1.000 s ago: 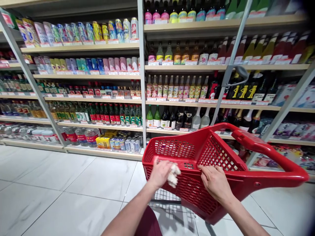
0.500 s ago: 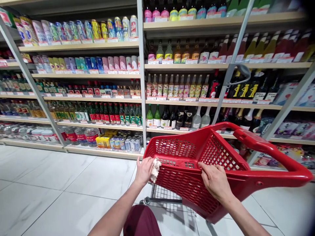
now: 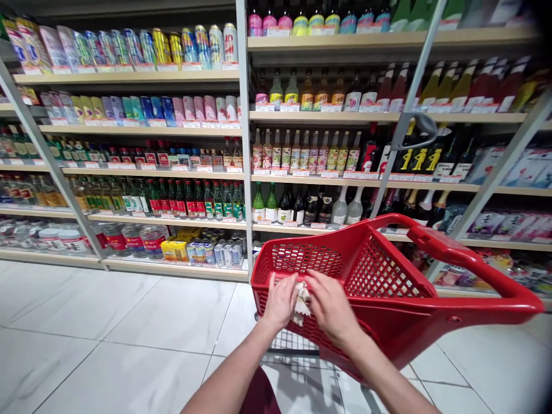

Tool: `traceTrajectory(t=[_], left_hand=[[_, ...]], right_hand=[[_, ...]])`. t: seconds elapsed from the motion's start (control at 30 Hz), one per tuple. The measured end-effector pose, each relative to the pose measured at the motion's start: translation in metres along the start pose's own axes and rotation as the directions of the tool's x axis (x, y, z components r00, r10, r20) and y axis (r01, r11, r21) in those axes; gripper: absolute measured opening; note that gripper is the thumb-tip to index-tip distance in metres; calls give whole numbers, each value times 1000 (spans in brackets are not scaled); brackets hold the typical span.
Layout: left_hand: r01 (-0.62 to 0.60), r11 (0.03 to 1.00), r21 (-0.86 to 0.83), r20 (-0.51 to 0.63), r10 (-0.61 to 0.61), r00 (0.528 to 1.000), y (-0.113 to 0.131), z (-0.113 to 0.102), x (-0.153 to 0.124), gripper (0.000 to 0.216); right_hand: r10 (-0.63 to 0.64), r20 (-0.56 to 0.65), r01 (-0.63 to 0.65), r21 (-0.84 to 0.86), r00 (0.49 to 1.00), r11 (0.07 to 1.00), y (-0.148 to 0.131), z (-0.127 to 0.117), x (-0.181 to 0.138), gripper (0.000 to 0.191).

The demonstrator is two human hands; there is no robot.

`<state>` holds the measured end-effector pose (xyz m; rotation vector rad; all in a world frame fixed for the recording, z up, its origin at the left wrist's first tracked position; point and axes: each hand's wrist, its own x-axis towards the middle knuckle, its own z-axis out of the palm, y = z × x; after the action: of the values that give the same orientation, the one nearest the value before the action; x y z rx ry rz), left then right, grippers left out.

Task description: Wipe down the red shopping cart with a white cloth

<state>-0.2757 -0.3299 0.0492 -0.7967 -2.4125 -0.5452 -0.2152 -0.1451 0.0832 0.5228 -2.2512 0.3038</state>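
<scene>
A crumpled off-white cloth (image 3: 301,305) hangs at the near rim of a red shopping cart (image 3: 431,307). My left hand (image 3: 280,299) is closed on the cloth's left side, its fingers at the rim. My right hand (image 3: 334,305) is at the cloth's right edge, slightly blurred, with its fingers stretched towards it; whether they touch it I cannot tell. The cart's perforated basket lies below and behind both hands, with its handle to the right.
Shelves (image 3: 150,129) of cans and bottles stand behind the cart. A grey metal upright with a looped bracket (image 3: 420,129) rises beyond the basket. White tiled floor (image 3: 164,322) spreads to the left, and a dark maroon trouser leg (image 3: 261,397) shows at the bottom.
My left hand has moved right along the near rim with the cloth. My right hand has left its place on the rim and come left to the cloth.
</scene>
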Motion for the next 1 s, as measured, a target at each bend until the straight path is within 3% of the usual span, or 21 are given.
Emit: traceTrajectory(t=[0.13, 0.2, 0.33, 0.53, 0.6, 0.67, 0.77, 0.83, 0.9, 1.0], left_hand=[[85, 996, -13, 178, -81, 981, -17, -8, -5, 53], [117, 993, -18, 216, -110, 970, -30, -14, -9, 49], [164, 985, -62, 228, -146, 963, -35, -16, -11, 40], [203, 977, -65, 191, -187, 964, -4, -8, -4, 33], [209, 977, -45, 180, -198, 963, 6, -3, -1, 32], [203, 979, -34, 180, -194, 964, 14, 3, 3, 31], [177, 984, -35, 185, -168, 968, 23, 11, 10, 32], [163, 986, -36, 191, -153, 970, 27, 14, 14, 32], [150, 988, -40, 206, -139, 969, 27, 14, 17, 32], [134, 990, -50, 227, -119, 967, 25, 12, 20, 32]], right_hand=[[90, 328, -104, 26, 941, 994, -42, 37, 25, 43], [128, 402, -126, -32, 907, 991, -52, 50, 32, 43], [180, 405, -149, -107, 897, 983, -48, 49, 33, 32], [239, 329, -168, -231, 913, 958, 23, -23, -15, 26], [287, 282, -205, -286, 916, 936, 36, -35, -29, 28], [297, 269, -217, -292, 916, 932, 30, -26, -33, 31], [267, 287, -194, -260, 920, 946, 7, 11, -25, 37], [220, 291, -146, -254, 931, 956, 7, 22, -22, 38], [168, 297, -86, -270, 940, 959, 32, 5, -33, 37], [168, 255, -65, -369, 952, 927, 95, -65, -70, 36]])
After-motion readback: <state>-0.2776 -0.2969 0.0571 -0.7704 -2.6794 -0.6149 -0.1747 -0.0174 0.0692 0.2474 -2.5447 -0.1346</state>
